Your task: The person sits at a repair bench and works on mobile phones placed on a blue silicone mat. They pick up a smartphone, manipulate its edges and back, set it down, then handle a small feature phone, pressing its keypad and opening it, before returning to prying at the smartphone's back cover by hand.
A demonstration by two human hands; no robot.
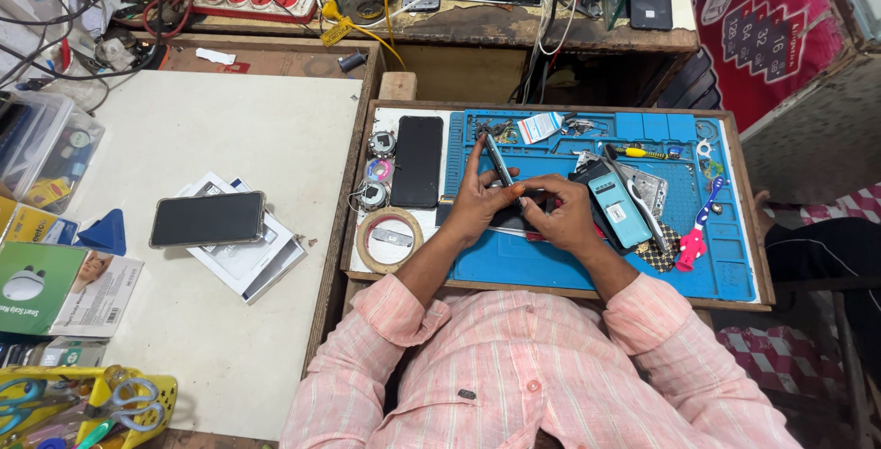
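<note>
Both of my hands meet over a blue work mat (569, 261). My left hand (477, 199) props up a thin phone screen panel (497, 157) that stands tilted on its edge. My right hand (562, 213) presses down on the dark phone body (514, 220) lying flat beneath the panel. Just right of my right hand lies a teal phone battery part (617, 209) on another opened phone (648, 188). A black phone (418, 161) rests face down at the mat's left side.
A tape roll (389, 239) and small spools (380, 171) lie left of the mat. A pink-handled tool (694, 243) and a yellow screwdriver (642, 153) sit on the right. On the white table at left, another phone (207, 218) lies on papers. A power strip (252, 4) and cables crowd the back shelf.
</note>
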